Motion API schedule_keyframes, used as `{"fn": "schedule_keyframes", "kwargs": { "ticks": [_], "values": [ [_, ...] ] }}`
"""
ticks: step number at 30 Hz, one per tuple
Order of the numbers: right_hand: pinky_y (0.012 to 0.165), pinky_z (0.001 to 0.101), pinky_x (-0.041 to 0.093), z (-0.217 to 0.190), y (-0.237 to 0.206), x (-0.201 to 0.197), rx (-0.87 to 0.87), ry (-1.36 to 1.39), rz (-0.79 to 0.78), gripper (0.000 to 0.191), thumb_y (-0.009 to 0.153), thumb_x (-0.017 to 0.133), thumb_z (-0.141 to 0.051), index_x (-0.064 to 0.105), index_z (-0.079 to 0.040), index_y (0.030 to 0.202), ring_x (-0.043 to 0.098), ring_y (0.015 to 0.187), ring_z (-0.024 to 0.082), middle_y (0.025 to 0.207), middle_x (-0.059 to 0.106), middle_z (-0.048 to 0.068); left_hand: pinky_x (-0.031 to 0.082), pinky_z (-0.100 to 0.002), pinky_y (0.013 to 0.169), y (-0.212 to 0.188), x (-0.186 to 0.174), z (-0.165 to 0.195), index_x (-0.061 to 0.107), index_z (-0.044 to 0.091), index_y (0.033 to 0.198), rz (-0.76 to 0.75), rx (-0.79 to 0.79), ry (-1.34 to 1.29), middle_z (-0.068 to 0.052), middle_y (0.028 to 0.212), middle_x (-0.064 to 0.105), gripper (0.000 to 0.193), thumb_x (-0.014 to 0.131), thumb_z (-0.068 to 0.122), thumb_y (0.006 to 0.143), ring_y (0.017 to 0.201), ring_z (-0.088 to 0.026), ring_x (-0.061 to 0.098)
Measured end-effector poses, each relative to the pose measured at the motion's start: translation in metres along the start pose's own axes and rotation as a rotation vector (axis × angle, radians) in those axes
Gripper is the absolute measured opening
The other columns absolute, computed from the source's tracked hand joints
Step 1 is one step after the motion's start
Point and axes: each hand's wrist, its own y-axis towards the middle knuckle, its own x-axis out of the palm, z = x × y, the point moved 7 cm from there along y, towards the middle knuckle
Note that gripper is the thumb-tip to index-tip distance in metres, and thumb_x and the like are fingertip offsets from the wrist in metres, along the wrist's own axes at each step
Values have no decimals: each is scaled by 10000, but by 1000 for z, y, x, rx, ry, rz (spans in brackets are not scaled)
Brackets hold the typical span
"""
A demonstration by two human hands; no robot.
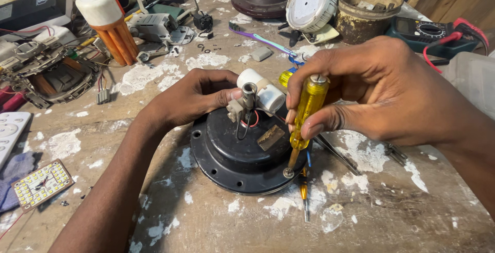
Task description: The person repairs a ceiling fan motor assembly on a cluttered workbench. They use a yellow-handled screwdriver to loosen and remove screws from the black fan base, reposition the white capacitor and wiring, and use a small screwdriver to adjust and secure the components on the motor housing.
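Right hand (376, 95) grip upright on yellow screwdriver (305, 116), left hand (198, 95) steadying motor housing (227, 155)

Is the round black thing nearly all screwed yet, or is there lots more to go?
Hard to tell what is done: the round black motor housing sits closed on the bench. In hand: the right hand stands a yellow screwdriver on a rim screw, while the left hand steadies the white cylinder on top. Other rim holes show, but whether they need work I cannot tell.
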Motion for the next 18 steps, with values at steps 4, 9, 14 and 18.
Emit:
{"fn": "schedule_keyframes", "kwargs": {
  "ticks": [4, 9, 14, 18],
  "values": [
    [863, 325, 628, -3, 0, 0, -32, -26, -41, 309, 850, 774, 5, 701, 18, 1150, 806, 978, 169, 1063, 751, 92, 567, -283, 887, 2, 2, 3, 730, 73, 1202, -26, 48, -74, -21, 1022, 780, 462, 703, 423, 902, 968, -95, 700],
    [856, 336, 636, -4, 2, 0, -24, 22, -81, 287, 839, 724, 60, 713, 19, 1122, 809, 1016, 189, 1053, 773, 108, 532, -288, 782, 0, 1, 1, 748, 65, 1187, -9, -13, -27, -22, 960, 757, 429, 711, 390, 909, 888, -95, 652],
    [860, 322, 682, -6, 1, 2, -67, 78, -130, 280, 825, 783, 59, 713, 20, 1093, 793, 1000, 190, 1041, 784, 115, 537, -271, 806, 0, 2, 5, 737, 53, 1179, -43, 35, -85, -7, 977, 751, 435, 711, 397, 914, 916, -80, 653],
    [851, 343, 644, -7, 4, 3, -96, 110, -148, 273, 840, 773, 63, 707, 21, 1101, 804, 1000, 208, 1029, 780, 121, 549, -273, 824, 2, 2, 2, 737, 55, 1180, -34, 50, -69, -14, 985, 757, 425, 703, 388, 920, 929, -83, 666]
  ]
}}
